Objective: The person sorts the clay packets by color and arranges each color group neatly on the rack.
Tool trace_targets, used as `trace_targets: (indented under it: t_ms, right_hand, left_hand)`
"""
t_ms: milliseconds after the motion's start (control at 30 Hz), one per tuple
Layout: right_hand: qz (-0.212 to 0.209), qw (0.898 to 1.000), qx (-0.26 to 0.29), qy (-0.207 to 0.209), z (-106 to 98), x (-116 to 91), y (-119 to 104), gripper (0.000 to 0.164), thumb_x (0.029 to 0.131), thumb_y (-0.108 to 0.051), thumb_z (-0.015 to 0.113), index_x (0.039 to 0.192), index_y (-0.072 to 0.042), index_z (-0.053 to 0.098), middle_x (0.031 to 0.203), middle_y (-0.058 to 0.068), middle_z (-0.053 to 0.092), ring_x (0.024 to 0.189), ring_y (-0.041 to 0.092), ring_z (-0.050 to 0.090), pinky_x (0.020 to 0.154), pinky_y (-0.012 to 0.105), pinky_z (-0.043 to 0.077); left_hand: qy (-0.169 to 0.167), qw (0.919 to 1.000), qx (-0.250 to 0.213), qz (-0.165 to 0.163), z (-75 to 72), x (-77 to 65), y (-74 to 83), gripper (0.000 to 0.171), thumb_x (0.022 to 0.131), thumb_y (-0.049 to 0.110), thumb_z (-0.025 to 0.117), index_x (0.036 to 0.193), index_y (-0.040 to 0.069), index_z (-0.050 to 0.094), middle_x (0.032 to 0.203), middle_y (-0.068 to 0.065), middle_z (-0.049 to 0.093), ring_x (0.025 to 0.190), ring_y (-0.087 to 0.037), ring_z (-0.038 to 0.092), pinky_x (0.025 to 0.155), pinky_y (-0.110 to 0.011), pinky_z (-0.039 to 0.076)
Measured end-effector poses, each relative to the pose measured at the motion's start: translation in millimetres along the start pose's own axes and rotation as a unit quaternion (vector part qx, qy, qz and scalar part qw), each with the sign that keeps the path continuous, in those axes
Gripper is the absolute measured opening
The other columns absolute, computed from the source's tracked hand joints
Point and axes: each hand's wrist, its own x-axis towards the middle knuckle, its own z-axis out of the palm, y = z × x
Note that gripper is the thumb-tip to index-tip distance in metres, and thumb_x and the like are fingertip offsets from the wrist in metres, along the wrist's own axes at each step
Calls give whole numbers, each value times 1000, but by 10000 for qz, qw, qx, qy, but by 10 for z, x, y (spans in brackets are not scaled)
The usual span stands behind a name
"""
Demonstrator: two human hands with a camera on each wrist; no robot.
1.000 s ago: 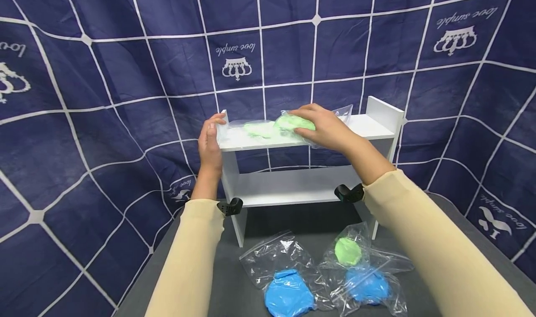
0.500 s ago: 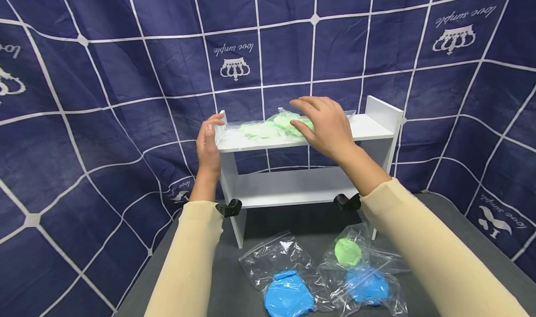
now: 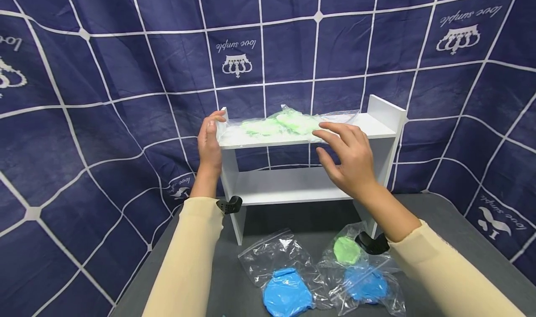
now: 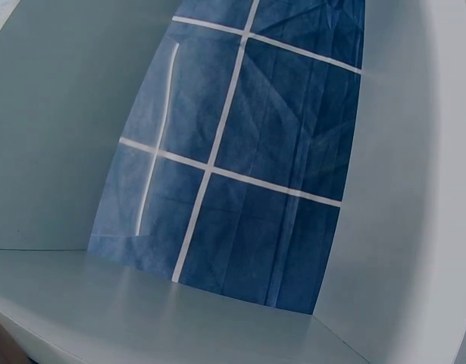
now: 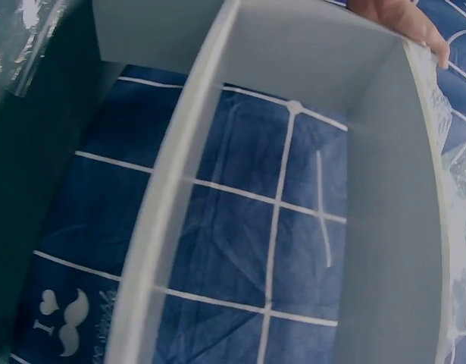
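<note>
A small white two-tier shelf [image 3: 293,186] stands upright on a dark table. My left hand [image 3: 211,142] holds the top of its left side panel, thumb on the near side and fingers over the edge. Clear plastic bags with light green contents [image 3: 293,121] lie bunched on the top board. In front of that board, near the bags' right end, my right hand [image 3: 349,156] hangs with its fingers spread and nothing held. The right wrist view shows part of the left hand [image 5: 403,19] at the shelf's edge.
Before the shelf lie a clear zip bag with a blue round item [image 3: 286,293], another with a blue item [image 3: 366,284], and one with a light green disc [image 3: 346,250]. A navy curtain [image 3: 289,61] hangs close behind and at both sides.
My right hand has let go of the green bags on the top board, then lifted and drawn back down to the right. The left hand has stayed on the side panel.
</note>
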Motion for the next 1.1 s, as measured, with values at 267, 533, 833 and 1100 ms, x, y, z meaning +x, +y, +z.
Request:
trace_targets:
  t_ms: [267, 533, 833, 1100]
  right_hand:
    - [-35, 9997, 126, -196, -152, -291, 47, 35, 97, -31, 53, 117, -7, 71, 123, 16, 68, 107, 39, 58, 92, 50, 41]
    - [-166, 9991, 205, -336, -249, -691, 31, 35, 99, -30, 53, 113, -5, 73, 113, 16, 70, 98, 36, 59, 88, 44, 42]
    - [208, 9936, 434, -1021, -346, -1198, 10, 40, 102, -39, 49, 119, -9, 71, 116, 9, 69, 103, 26, 60, 85, 33, 42]
    - [966, 9662, 338, -2365, -431, -1576, 34, 59, 80, -16, 78, 136, -18, 60, 138, 4, 59, 121, 20, 53, 90, 35, 44]
  left_hand:
    - [77, 9999, 11, 97, 10, 14, -13, 60, 97, 50, 44, 102, -8, 58, 132, -21, 62, 137, -26, 50, 118, -32, 30]
    - [72, 10000, 20, 53, -8, 16, -31, 51, 98, 45, 42, 101, -3, 61, 133, -21, 62, 137, -27, 50, 118, -31, 30]
    - [57, 10000, -23, 72, -9, 18, -35, 51, 98, 36, 41, 104, -12, 56, 132, -21, 62, 136, -25, 50, 119, -31, 30]
    - [35, 9999, -69, 86, -8, 14, -42, 59, 97, 47, 44, 103, -10, 57, 133, -19, 62, 137, -29, 49, 118, -32, 30]
